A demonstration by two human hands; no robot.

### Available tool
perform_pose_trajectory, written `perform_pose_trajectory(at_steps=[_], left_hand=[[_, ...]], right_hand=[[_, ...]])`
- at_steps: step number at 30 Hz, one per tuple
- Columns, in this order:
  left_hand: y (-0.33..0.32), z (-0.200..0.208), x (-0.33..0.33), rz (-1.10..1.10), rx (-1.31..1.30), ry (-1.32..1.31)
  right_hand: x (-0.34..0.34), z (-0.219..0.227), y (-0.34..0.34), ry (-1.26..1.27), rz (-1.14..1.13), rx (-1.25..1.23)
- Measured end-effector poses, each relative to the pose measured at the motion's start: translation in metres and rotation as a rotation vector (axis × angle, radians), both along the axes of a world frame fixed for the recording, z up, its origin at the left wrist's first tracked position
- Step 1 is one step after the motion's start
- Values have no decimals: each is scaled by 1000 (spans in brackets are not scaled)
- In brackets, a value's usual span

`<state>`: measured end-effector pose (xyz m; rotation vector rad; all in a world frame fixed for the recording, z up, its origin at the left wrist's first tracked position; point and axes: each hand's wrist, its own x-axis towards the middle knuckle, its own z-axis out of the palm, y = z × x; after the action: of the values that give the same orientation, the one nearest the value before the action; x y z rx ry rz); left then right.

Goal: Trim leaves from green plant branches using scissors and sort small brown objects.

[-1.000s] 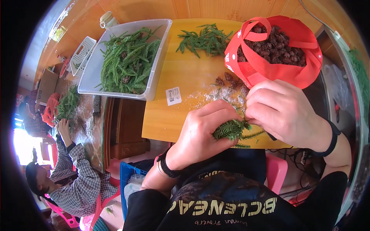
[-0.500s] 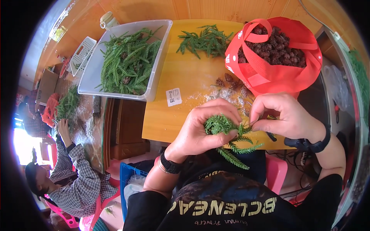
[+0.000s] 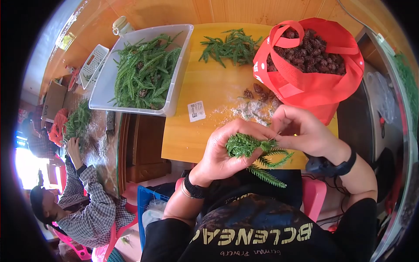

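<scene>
My left hand [image 3: 214, 153] is wrapped round a bunch of green artificial pine sprigs [image 3: 241, 145], held over the table's near edge. Several sprig tips stick out below the fingers, toward my lap. Close against the bunch, my right hand [image 3: 309, 134] pinches with thumb and forefinger at the sprigs' right end. Something thin seems to be between those fingertips, too small to name. Just beyond my hands, white flakes [image 3: 251, 110] lie scattered on the yellow table [image 3: 174, 142], with a few brown pine cones [image 3: 261, 90] beside them.
A red bag [image 3: 312, 92] full of pine cones stands at the far right. Left of it lie loose sprigs [image 3: 233, 47]; a clear plastic tub [image 3: 178, 72] of sprigs sits far left, near a white label [image 3: 197, 111]. Another person [image 3: 94, 209] works at a table on the left.
My right hand has moved left, up against the bunch. The bunch in my left hand has shifted and turned slightly, and its sprig tips have swung a little to the right.
</scene>
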<state>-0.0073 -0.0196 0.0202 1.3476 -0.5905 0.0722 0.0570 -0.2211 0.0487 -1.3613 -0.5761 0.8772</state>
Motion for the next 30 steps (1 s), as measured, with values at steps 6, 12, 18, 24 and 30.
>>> perform_pose_trajectory(at_steps=[6, 12, 18, 24, 30], left_hand=[[3, -1, 0, 1, 74, -27], [3, 7, -1, 131, 304, -174], [5, 8, -3, 49, 234, -54], [5, 9, -4, -393, -282, 633], [0, 21, -5, -94, -103, 318]], right_hand=[[3, 52, -3, -772, -58, -180], [1, 49, 5, -956, 38, -149], [-1, 47, 6, -1181, 36, -128], [2, 48, 11, -1502, 86, 144], [9, 54, 8, -1090, 114, 41]])
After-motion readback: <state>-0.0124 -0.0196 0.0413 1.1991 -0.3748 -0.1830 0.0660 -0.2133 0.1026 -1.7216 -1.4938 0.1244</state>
